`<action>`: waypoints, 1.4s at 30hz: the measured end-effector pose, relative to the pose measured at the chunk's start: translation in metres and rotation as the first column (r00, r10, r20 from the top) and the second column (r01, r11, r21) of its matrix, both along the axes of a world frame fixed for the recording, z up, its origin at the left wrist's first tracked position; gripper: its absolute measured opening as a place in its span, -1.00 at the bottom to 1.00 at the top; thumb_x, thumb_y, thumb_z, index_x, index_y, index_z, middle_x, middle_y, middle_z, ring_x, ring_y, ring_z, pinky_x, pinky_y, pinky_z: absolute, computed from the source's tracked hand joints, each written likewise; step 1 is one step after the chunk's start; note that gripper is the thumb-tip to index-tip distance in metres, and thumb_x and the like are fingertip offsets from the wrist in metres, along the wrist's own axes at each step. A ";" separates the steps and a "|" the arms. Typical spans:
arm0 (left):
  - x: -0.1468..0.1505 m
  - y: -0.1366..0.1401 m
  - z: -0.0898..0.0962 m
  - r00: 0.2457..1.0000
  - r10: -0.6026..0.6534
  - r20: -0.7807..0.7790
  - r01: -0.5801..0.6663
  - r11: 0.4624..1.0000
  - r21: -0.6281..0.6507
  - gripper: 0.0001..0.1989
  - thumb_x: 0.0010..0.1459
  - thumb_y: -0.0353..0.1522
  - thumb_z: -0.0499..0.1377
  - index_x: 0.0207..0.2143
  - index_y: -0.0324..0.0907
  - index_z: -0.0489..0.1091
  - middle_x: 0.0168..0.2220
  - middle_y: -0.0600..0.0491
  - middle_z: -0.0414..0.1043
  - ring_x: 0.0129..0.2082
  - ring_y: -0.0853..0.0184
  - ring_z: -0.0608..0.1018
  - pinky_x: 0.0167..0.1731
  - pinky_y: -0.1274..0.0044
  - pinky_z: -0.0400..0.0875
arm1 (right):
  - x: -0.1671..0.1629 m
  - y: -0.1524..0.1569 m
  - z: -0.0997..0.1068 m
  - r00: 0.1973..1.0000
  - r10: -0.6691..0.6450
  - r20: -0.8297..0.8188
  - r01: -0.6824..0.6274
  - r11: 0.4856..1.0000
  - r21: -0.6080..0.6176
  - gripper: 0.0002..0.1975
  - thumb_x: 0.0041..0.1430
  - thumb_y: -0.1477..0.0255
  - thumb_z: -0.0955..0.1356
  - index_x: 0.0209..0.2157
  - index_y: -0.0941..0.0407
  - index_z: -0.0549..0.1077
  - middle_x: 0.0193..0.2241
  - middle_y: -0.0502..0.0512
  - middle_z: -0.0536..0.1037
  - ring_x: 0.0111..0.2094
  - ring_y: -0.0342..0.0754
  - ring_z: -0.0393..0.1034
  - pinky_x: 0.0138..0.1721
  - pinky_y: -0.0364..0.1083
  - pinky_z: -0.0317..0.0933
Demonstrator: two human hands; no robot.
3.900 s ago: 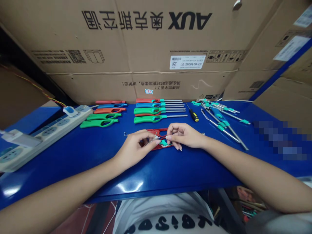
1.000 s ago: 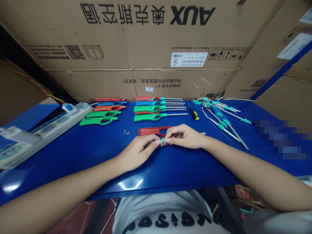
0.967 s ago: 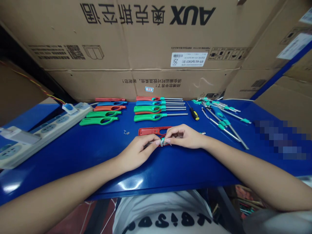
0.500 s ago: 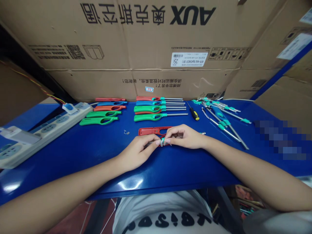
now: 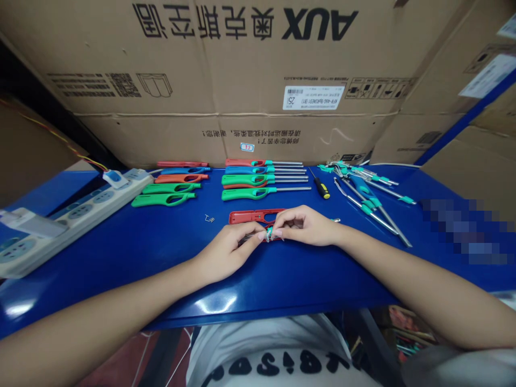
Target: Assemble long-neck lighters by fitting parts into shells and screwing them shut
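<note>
At the middle of the table, my left hand and my right hand meet fingertip to fingertip. Both pinch a small teal lighter part, with thin wires or metal bits at its sides; its exact kind is mostly covered by fingers. Just behind my fingers lies an open red lighter handle shell, partly hidden by my right hand. The tip of a metal tube shows past my right knuckles. A few small screws or pins lie to the left of the shell.
Gas lighters with metal tubes line up at the back, beside lighter handles. A screwdriver and a heap of lighter tubes with teal parts lie right. A power strip stands left; a cardboard box walls off the back.
</note>
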State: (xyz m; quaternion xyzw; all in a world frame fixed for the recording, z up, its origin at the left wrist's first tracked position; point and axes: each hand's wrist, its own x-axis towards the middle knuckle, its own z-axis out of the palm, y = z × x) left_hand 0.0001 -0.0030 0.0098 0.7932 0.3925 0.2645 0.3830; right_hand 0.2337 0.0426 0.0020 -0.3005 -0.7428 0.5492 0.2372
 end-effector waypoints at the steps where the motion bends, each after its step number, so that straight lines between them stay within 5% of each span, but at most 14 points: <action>1: 0.000 0.000 0.000 1.000 0.000 0.001 0.000 1.000 0.000 -0.67 0.39 -0.23 0.02 -0.21 -0.23 0.50 -0.34 0.07 0.51 -0.40 0.37 0.45 -0.37 0.57 0.27 | 0.000 0.000 0.000 1.000 -0.002 0.007 0.002 1.000 0.006 -0.63 0.13 0.14 0.46 -0.31 0.20 0.58 -0.37 0.09 0.58 -0.37 -0.13 0.41 -0.29 -0.13 0.28; 42: 0.003 -0.004 -0.002 0.999 0.014 -0.039 -0.013 1.000 0.014 -0.67 0.39 -0.22 0.01 -0.24 -0.22 0.48 -0.37 0.07 0.49 -0.39 0.35 0.47 -0.39 0.56 0.27 | 0.000 -0.001 -0.001 0.999 0.016 0.036 -0.019 0.997 0.076 -0.65 0.18 0.16 0.43 -0.28 0.19 0.57 -0.36 0.10 0.57 -0.39 -0.14 0.38 -0.35 -0.14 0.23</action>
